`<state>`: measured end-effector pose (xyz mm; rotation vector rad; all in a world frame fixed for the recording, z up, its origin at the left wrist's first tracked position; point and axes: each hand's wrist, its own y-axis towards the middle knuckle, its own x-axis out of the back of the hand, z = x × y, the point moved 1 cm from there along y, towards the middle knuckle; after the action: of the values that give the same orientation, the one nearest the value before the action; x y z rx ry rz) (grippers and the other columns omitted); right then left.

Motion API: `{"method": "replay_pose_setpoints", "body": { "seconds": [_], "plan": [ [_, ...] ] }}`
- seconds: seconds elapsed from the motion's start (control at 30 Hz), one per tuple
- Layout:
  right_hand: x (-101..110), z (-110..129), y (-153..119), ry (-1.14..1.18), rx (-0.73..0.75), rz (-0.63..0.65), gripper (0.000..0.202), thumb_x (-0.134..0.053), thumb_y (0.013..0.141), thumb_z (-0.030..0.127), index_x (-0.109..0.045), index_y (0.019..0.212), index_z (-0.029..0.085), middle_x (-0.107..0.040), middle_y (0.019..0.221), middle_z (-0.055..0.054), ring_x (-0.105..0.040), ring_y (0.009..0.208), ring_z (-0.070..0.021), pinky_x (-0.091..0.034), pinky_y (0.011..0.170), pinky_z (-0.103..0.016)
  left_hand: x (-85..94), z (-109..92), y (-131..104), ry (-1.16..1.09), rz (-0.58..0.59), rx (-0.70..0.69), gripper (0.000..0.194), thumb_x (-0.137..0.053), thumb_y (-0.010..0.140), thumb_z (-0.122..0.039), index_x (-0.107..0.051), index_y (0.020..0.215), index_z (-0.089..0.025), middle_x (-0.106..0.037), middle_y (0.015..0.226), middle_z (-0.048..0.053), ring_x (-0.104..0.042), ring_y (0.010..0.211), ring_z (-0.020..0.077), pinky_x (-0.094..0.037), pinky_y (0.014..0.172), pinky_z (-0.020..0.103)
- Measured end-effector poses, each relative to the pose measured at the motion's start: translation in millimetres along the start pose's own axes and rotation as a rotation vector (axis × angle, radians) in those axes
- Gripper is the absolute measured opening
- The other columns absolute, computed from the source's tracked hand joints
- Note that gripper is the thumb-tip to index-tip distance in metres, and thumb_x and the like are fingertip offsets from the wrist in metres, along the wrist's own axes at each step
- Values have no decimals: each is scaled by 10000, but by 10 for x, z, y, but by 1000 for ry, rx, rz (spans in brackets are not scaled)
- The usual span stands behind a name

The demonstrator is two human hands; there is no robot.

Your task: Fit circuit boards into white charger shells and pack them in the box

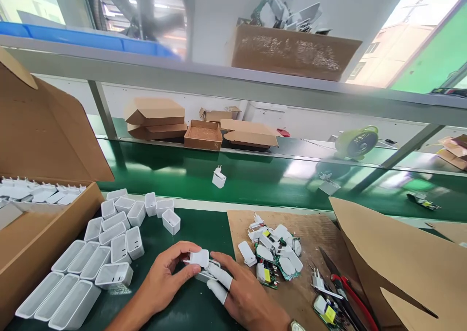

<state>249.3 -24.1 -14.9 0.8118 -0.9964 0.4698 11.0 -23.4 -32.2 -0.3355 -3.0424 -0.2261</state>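
Observation:
My left hand pinches a white plastic charger cover between thumb and fingers. Right beside it, my right hand, with white finger cots on two fingers, closes around a white charger housing. The two parts meet or nearly meet; the fingers hide the exact contact. Left of my hands, several open white housings stand in rows. To the right, a pile of circuit boards with white plug covers lies on a cardboard sheet.
An open carton of white plug parts stands at left. Red-handled scissors and loose boards lie at right, beside a cardboard flap. Behind runs a green conveyor belt carrying a white charger. A metal shelf beam crosses above.

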Motion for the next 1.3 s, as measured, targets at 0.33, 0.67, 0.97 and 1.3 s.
{"method": "replay_pose_setpoints", "body": {
  "seconds": [0.33,0.67,0.97,1.3],
  "plan": [
    [-34,10,-92,-50,-20,0,556,-567,790,-5,-656,1306,182,-445,1649,-179,-713,1213,-348,-636,970,-441,-181,-575,275,525,30,-29,229,-570,867,-213,-690,1061,-191,-624,858,13,-611,684,181,-514,648,305],
    [-12,-17,37,-65,67,1,561,-520,859,19,-603,1379,214,-672,1381,-160,-745,1085,-280,-647,880,-366,-159,-549,332,478,16,-12,320,-596,978,-458,-760,1057,-194,-644,899,37,-636,750,200,-519,701,326],
    [146,20,204,73,101,-157,503,-500,1007,81,-531,1465,287,-669,1359,-151,-695,1212,-263,-627,980,-399,51,-149,11,120,-318,11,382,-494,1074,-504,-692,1206,-204,-639,971,40,-614,704,153,-527,642,293],
    [40,41,175,117,30,-47,478,-484,999,68,-586,1422,265,-709,1270,-121,-724,1106,-241,-643,943,-372,-16,-165,-8,182,-299,-78,327,-474,1095,-441,-696,1200,-225,-673,1054,72,-655,750,167,-570,676,304]
  ]
}}
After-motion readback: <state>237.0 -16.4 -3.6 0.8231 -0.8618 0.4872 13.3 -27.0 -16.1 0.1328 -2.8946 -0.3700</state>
